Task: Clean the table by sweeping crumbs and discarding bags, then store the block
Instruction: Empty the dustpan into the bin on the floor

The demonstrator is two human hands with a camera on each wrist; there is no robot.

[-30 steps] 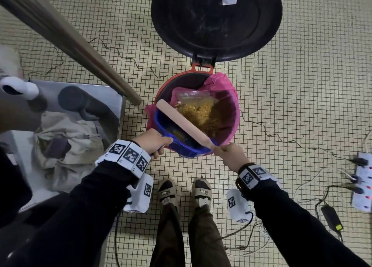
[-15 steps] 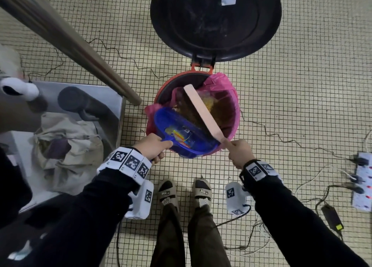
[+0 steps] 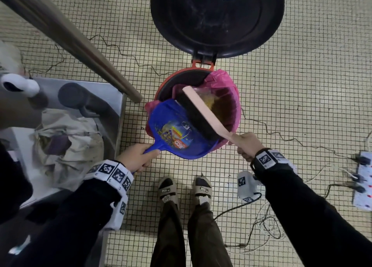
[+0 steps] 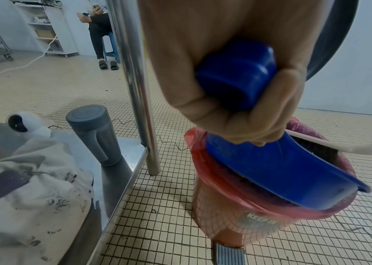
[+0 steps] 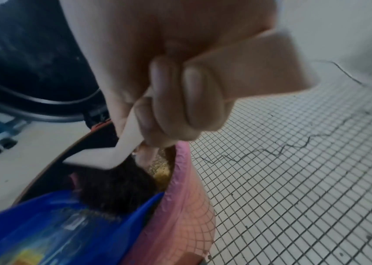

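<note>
A blue dustpan with a colourful label and a few crumbs is tilted over the open pedal bin, which is lined with a pink bag and holds yellowish waste. My left hand grips the dustpan handle. My right hand grips the handle of a pale wooden brush; its dark bristles rest on the pan's right side, over the bin. The dustpan lies across the bin rim.
The bin's black lid stands open behind it. A steel table at left carries a grey flask, a white camera and a crumpled bag. Its leg stands beside the bin. Cables and a power strip lie at right.
The dustpan has tipped flatter, its inside now facing up. The brush swung from across the bin onto the pan's right side, bristles now visible. Both hands kept their grips.
</note>
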